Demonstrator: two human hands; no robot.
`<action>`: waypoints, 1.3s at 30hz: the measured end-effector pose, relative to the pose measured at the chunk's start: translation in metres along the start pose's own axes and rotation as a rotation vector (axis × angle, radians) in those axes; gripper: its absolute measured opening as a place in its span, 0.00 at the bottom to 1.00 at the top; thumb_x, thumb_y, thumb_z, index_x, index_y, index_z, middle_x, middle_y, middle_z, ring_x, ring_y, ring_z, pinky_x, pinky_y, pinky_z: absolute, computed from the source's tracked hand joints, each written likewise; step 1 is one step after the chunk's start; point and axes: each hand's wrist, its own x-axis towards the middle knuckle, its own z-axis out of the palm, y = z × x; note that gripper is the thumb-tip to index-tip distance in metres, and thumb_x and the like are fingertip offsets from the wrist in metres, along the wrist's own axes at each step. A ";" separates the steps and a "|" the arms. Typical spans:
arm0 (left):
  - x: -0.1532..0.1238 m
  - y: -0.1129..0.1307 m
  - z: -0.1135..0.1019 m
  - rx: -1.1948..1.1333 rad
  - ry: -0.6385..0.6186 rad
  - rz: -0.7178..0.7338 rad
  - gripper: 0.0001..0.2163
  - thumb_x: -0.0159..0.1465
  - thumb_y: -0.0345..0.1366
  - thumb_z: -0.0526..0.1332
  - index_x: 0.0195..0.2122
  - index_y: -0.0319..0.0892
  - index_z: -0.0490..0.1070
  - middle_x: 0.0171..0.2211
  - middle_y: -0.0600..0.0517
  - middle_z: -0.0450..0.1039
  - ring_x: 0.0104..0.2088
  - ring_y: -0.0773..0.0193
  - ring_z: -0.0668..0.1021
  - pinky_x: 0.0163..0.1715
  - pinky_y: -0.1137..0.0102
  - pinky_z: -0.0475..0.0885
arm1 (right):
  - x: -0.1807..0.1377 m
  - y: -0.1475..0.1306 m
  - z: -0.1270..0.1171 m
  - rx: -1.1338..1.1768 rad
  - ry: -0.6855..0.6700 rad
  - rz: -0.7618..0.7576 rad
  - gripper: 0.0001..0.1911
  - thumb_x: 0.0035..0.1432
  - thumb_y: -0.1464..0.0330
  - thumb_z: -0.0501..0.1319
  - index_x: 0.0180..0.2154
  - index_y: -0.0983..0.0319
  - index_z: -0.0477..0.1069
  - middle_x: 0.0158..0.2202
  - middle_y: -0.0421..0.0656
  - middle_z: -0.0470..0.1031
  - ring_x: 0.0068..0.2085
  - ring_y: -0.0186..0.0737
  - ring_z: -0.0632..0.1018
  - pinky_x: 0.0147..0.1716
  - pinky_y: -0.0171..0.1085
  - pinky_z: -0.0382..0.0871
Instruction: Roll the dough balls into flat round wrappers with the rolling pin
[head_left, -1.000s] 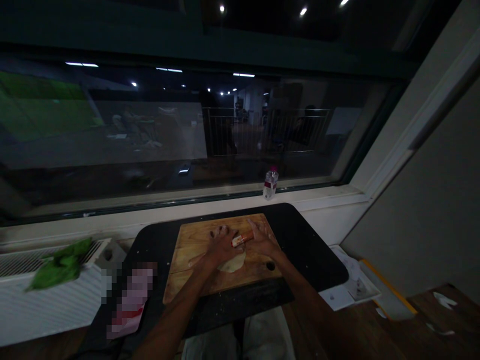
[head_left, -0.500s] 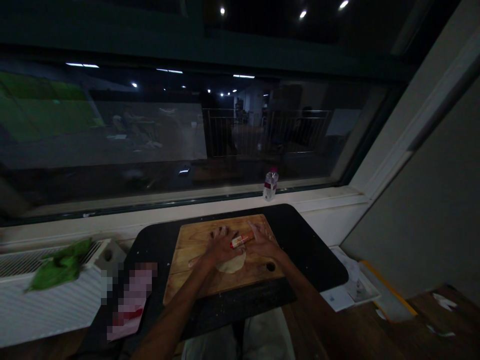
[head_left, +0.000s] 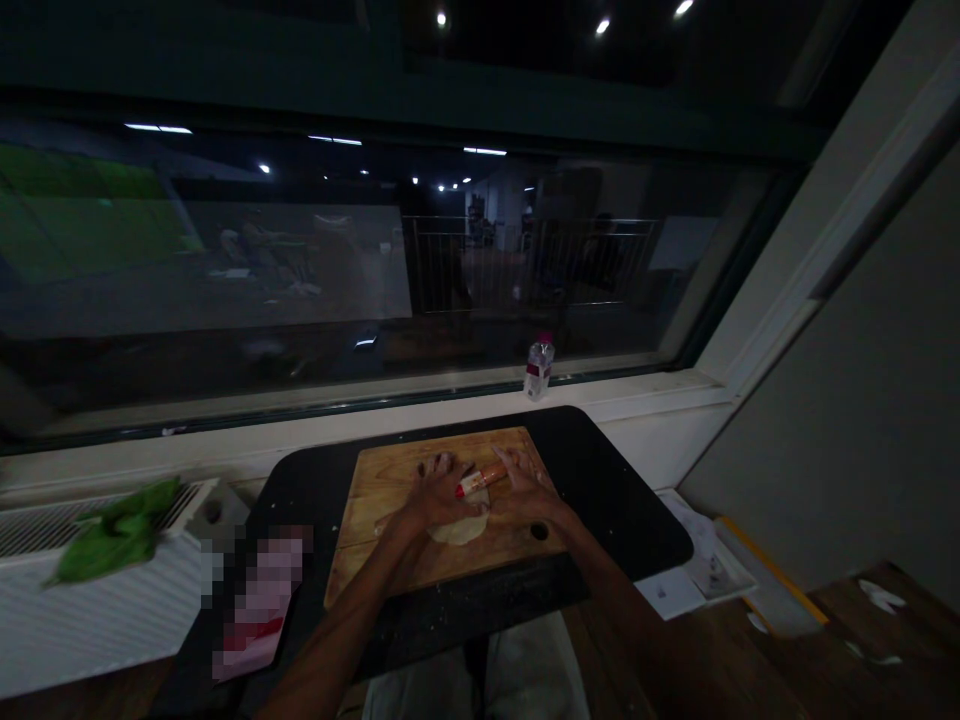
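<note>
A wooden cutting board [head_left: 367,510] lies on the black table, with a flat round piece of dough [head_left: 459,528] on it. My left hand [head_left: 437,492] is over the board and the dough's upper left, its fingers spread. Between my hands lies a slim orange tube [head_left: 481,478] with a pale label and a red end, slanting up to the right. Its red end is close beside my left hand. My right hand [head_left: 529,492] rests with fingers apart over the tube's right end, which it partly hides. Whether its palm presses on the tube, I cannot tell.
On the black table [head_left: 600,500] a pink, blurred-out packet [head_left: 262,605] lies to the left. Behind it, a bottle [head_left: 538,370] stands on the window sill. A green cloth [head_left: 120,530] hangs over the white radiator [head_left: 97,625]. White papers [head_left: 670,593] are low at the right.
The whole view has shifted very slightly. Both hands, the orange tube and the dough keep nearly the same places on the board.
</note>
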 end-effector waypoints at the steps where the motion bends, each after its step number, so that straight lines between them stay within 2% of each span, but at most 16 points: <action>1: 0.000 0.000 -0.001 -0.002 -0.007 0.001 0.46 0.62 0.68 0.64 0.77 0.55 0.61 0.79 0.39 0.55 0.78 0.35 0.58 0.73 0.39 0.54 | -0.001 0.000 0.001 -0.007 0.007 -0.001 0.65 0.49 0.61 0.78 0.81 0.46 0.48 0.76 0.47 0.60 0.76 0.65 0.59 0.74 0.60 0.52; 5: 0.000 -0.001 -0.002 -0.002 -0.015 -0.003 0.46 0.63 0.68 0.63 0.78 0.54 0.60 0.80 0.38 0.53 0.79 0.36 0.57 0.74 0.40 0.52 | 0.000 0.004 0.006 -0.032 0.018 0.006 0.63 0.51 0.61 0.76 0.81 0.46 0.48 0.76 0.45 0.60 0.76 0.63 0.61 0.74 0.60 0.53; 8: -0.001 -0.003 -0.005 -0.011 -0.059 0.027 0.48 0.60 0.68 0.66 0.78 0.54 0.59 0.81 0.39 0.52 0.80 0.34 0.54 0.75 0.38 0.50 | 0.001 0.006 0.009 -0.052 0.005 0.012 0.63 0.50 0.61 0.75 0.81 0.46 0.48 0.78 0.45 0.59 0.77 0.65 0.59 0.75 0.60 0.53; 11: -0.002 -0.007 -0.006 -0.043 -0.110 0.070 0.51 0.57 0.69 0.68 0.79 0.54 0.57 0.82 0.39 0.48 0.81 0.33 0.48 0.76 0.38 0.47 | -0.001 0.005 0.011 -0.089 -0.011 0.042 0.67 0.47 0.63 0.76 0.81 0.46 0.46 0.81 0.46 0.52 0.79 0.67 0.54 0.75 0.61 0.49; 14: -0.003 -0.010 -0.006 -0.062 -0.105 0.066 0.52 0.57 0.69 0.68 0.79 0.53 0.57 0.82 0.38 0.47 0.81 0.34 0.49 0.77 0.40 0.46 | -0.005 0.000 0.011 -0.092 -0.045 0.084 0.71 0.45 0.61 0.79 0.82 0.48 0.42 0.83 0.48 0.45 0.80 0.69 0.48 0.76 0.61 0.46; 20: -0.002 -0.016 -0.005 -0.050 -0.144 0.105 0.56 0.54 0.68 0.71 0.80 0.51 0.55 0.83 0.37 0.42 0.82 0.36 0.46 0.77 0.40 0.43 | -0.013 -0.006 0.006 -0.082 -0.100 0.101 0.75 0.44 0.59 0.80 0.82 0.45 0.37 0.84 0.47 0.38 0.82 0.68 0.41 0.77 0.61 0.41; 25: -0.004 -0.017 -0.008 -0.071 -0.163 0.096 0.55 0.55 0.68 0.71 0.79 0.52 0.56 0.83 0.38 0.39 0.82 0.38 0.43 0.78 0.42 0.40 | -0.021 -0.015 0.011 -0.063 -0.068 0.147 0.76 0.46 0.55 0.79 0.82 0.46 0.32 0.84 0.48 0.30 0.82 0.66 0.37 0.77 0.62 0.39; 29: -0.005 -0.026 -0.009 -0.104 -0.197 0.137 0.56 0.54 0.67 0.72 0.80 0.54 0.53 0.84 0.41 0.36 0.82 0.38 0.40 0.79 0.43 0.39 | -0.039 -0.025 0.015 -0.095 0.037 0.139 0.73 0.51 0.59 0.76 0.82 0.47 0.30 0.84 0.47 0.37 0.82 0.66 0.40 0.77 0.64 0.40; 34: -0.006 -0.039 -0.011 -0.144 -0.238 0.189 0.58 0.53 0.66 0.74 0.81 0.55 0.51 0.84 0.43 0.34 0.83 0.41 0.39 0.79 0.44 0.38 | -0.065 -0.039 0.022 -0.199 0.195 0.005 0.63 0.59 0.54 0.73 0.82 0.47 0.36 0.82 0.45 0.49 0.81 0.70 0.42 0.77 0.67 0.44; 39: -0.004 -0.042 -0.006 -0.171 -0.216 0.181 0.60 0.52 0.65 0.75 0.81 0.54 0.49 0.84 0.42 0.32 0.83 0.40 0.38 0.79 0.45 0.41 | -0.070 -0.045 0.024 -0.315 0.252 -0.119 0.62 0.61 0.53 0.72 0.83 0.55 0.38 0.83 0.52 0.42 0.81 0.72 0.40 0.77 0.70 0.38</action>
